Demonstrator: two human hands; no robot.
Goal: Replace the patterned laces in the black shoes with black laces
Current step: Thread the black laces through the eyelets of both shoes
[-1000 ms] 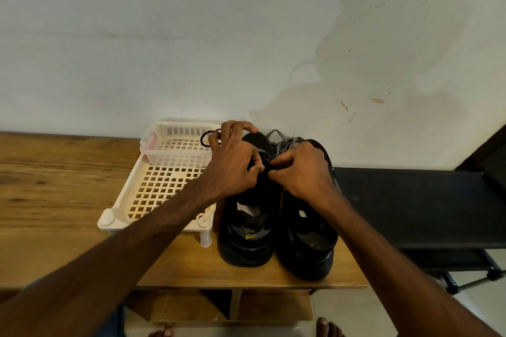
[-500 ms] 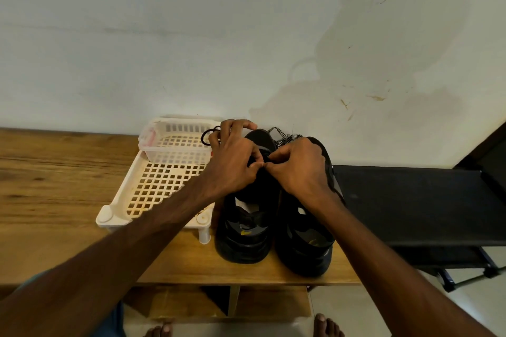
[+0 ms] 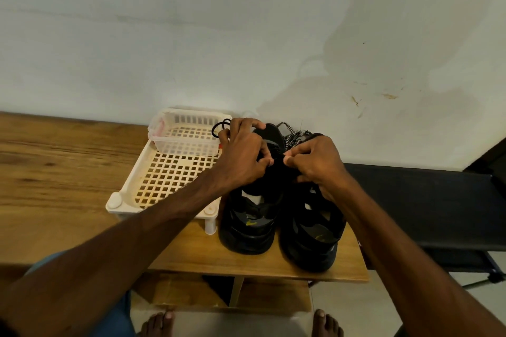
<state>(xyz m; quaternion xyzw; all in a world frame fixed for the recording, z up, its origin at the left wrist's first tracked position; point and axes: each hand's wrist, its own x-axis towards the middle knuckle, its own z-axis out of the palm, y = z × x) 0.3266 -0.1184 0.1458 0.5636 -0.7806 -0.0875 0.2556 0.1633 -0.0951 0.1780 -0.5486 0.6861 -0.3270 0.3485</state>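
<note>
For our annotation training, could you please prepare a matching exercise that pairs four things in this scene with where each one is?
Things:
1. patterned laces
2. clear basket
3. black lace
4. black bench

Places:
A. at the far end of the cream rack
B. to the right of the wooden table
C. behind the black shoes
D. looping out beside the left hand

Pairs: 1-C; 2-A; 3-D; 4-B
</note>
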